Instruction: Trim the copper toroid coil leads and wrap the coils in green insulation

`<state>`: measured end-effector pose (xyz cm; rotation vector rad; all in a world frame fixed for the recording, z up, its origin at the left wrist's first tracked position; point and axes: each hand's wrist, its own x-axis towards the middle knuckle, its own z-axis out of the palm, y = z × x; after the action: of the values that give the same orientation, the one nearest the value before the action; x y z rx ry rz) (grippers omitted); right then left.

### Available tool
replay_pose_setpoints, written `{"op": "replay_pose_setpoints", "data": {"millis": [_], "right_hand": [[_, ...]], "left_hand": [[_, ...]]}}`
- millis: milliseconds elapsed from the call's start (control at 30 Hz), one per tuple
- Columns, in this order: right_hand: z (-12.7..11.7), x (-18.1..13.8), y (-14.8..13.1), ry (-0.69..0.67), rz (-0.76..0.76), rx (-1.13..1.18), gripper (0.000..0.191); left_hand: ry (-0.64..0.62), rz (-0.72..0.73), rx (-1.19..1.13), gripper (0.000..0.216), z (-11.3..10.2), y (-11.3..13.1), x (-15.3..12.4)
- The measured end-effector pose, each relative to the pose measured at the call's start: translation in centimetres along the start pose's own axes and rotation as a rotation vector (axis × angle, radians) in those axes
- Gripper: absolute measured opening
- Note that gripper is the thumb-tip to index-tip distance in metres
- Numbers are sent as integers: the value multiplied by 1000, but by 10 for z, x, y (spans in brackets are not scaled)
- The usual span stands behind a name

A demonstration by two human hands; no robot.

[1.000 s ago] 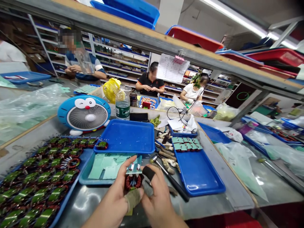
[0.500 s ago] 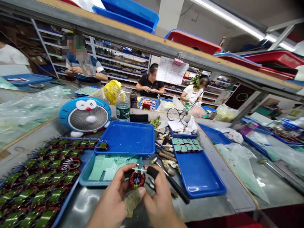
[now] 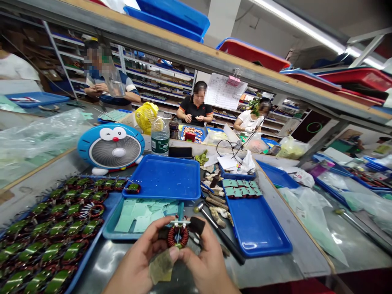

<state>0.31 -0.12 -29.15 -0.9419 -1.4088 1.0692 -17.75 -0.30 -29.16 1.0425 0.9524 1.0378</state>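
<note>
Between my left hand (image 3: 139, 255) and my right hand (image 3: 210, 261) is a ring-shaped coil (image 3: 172, 237) wound with red-brown copper wire. A thin pale green board (image 3: 177, 223) lies across its top, with wire ends sticking up through it. Both hands are closed, fingertips pinching the board's ends and thumbs at the coil's bottom. Yellowish tape wraps my left thumb; a black cover sits on a right fingertip. Behind the coil, a teal tray (image 3: 112, 236) holds loose green boards (image 3: 142, 222). To the left, a blue tray (image 3: 102, 222) holds many similar coils (image 3: 52, 232).
A hammer (image 3: 225, 237) and pliers lie right of my hands. Beyond them a blue tray (image 3: 260, 228) holds several board-topped coils (image 3: 241, 188). Another blue tray (image 3: 165, 177), a blue fan (image 3: 112, 147) and a water bottle (image 3: 160, 136) stand behind. An overhead shelf crosses above; co-workers sit opposite.
My left hand and taped thumb have shifted slightly down and left, and the coil sits a little lower. Both hands keep hold of it. A co-worker's hands opposite have moved apart.
</note>
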Motion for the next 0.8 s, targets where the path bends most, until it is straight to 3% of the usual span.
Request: {"op": "replay_pose_setpoints", "data": {"millis": [167,300,367,433,533,700,800], "right_hand": [[-5,-3,2,1,-47,-103,47],[-3,-17,4,-56,172,102,43],[2,-28,9,-92,305,251,46],[5,-40,15,-121,385,305,46],[2,-50,24,-100,420,169,42],[-16,-55,45,-60,409,-318,26],[-15,-59,57,-99,389,-431,31]], "left_hand": [[-69,18,159,65,-12,2,-3],[82,225,616,75,-21,7,-15],[90,359,786,62,-23,5,-20],[21,430,857,39,-27,-1,-21],[-64,357,839,32,-36,-12,-14],[-208,132,784,32,-51,-31,4],[-253,101,744,34,-51,-45,6]]}}
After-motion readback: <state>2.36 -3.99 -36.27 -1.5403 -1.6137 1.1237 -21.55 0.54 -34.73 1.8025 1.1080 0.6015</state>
